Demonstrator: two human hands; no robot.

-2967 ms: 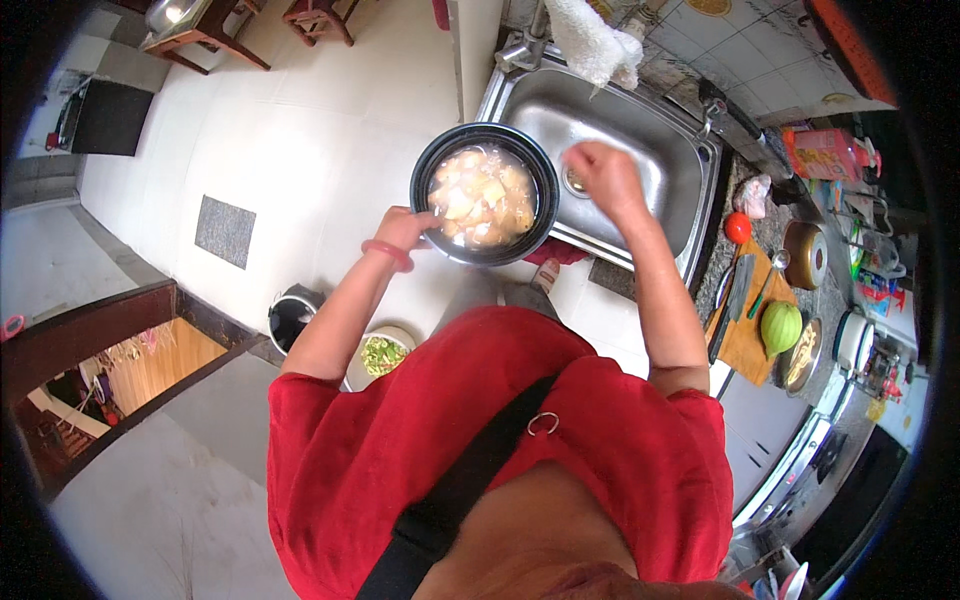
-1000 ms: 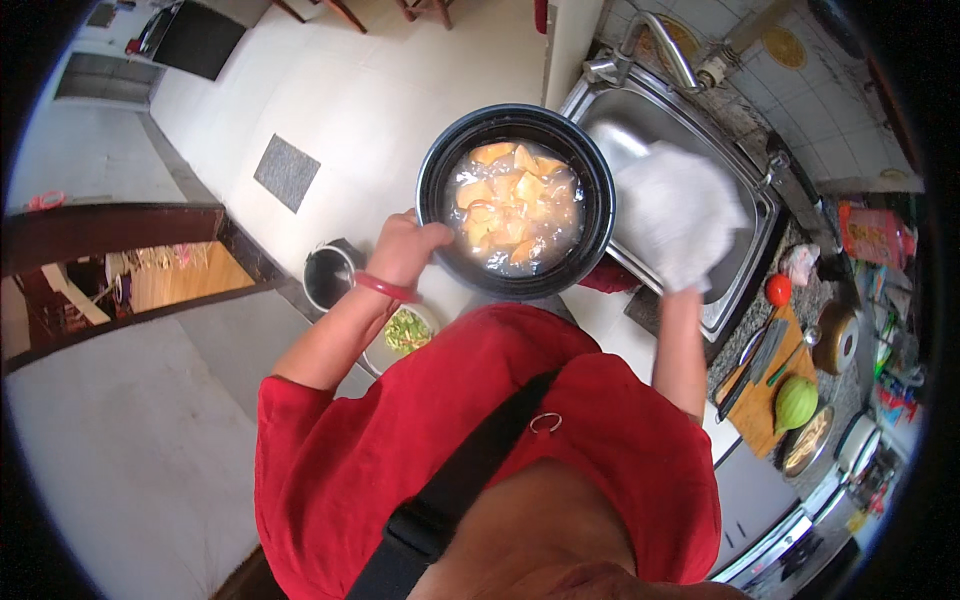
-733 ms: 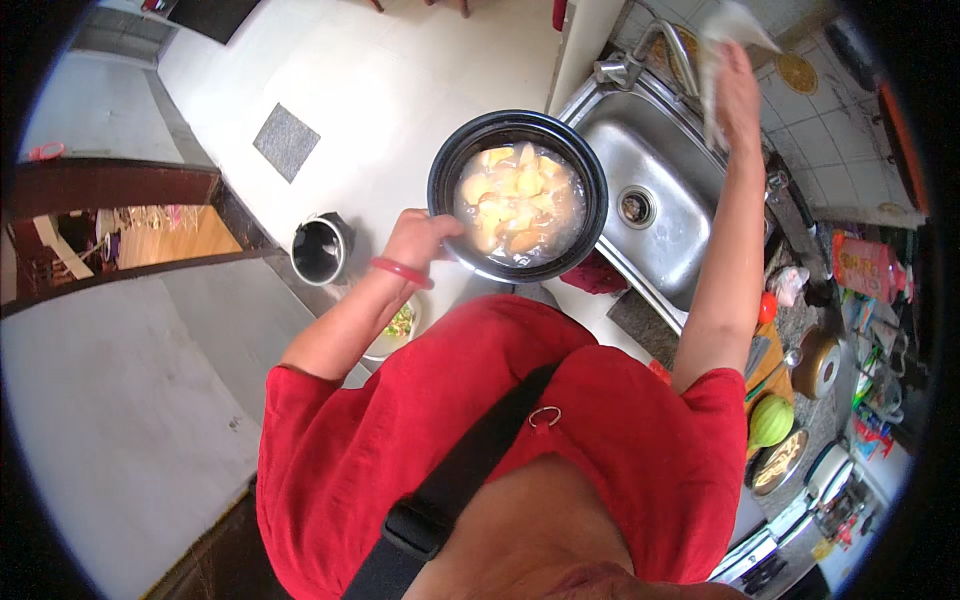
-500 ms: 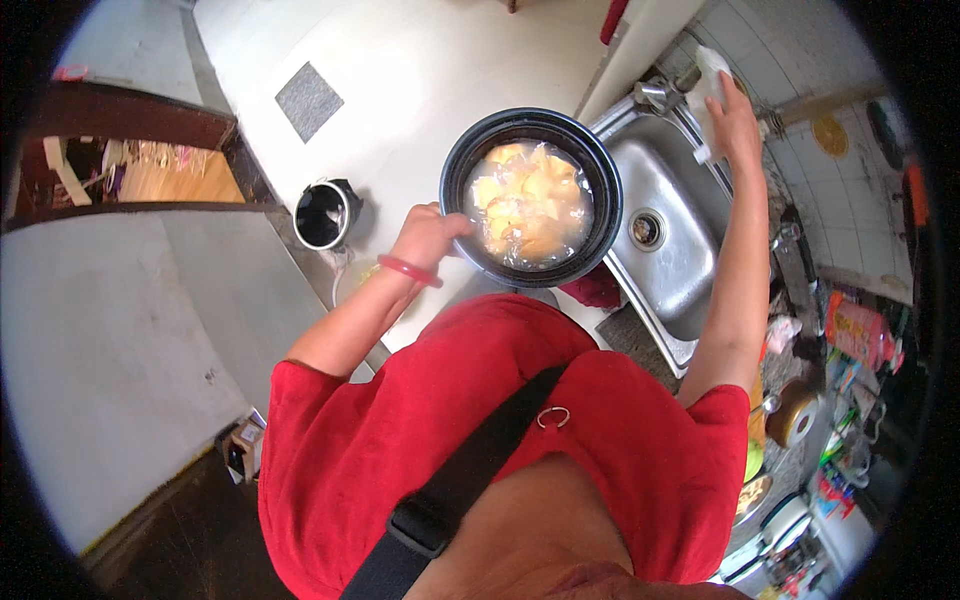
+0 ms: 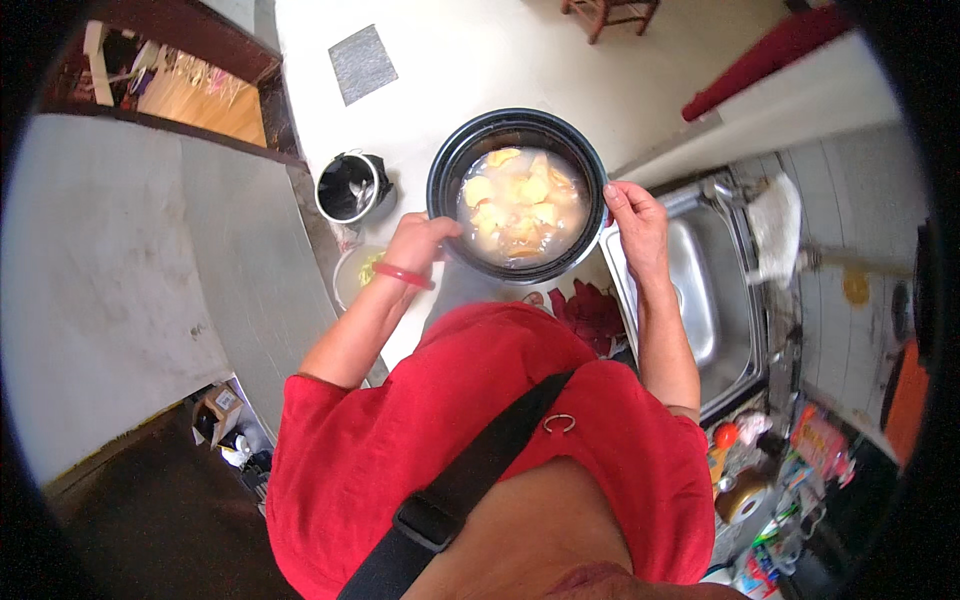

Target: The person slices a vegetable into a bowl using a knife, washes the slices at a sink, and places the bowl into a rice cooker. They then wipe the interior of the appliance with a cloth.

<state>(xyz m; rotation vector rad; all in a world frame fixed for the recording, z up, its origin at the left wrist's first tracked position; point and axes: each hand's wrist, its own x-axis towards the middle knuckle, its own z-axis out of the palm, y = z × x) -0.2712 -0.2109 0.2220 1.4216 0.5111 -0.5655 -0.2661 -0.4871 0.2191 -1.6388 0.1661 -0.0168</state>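
A round dark pot [image 5: 520,122] is held out in front of my body, over the pale floor. Inside it, pale yellow chunks of food [image 5: 520,205] lie in cloudy water. My left hand [image 5: 422,242], with a pink-red bangle at the wrist, grips the pot's left rim, thumb over the edge. On the opposite side my right hand [image 5: 638,220] is closed on the right rim, its thumb on top. Right of the pot is a steel sink [image 5: 740,300]. A white cloth [image 5: 775,230] hangs beyond the sink, apart from both hands.
A bin [image 5: 322,195] with a black liner stands left of the pot, beside a pale bowl [image 5: 345,280] holding yellow-green bits. A wooden stool [image 5: 605,15] is at the far side. Clutter, including a roll of tape [image 5: 742,500], covers the counter at lower right.
My right hand has left the white cloth by the tap and taken hold of the pot's right rim. The view has turned, so the sink appears further right and lower.
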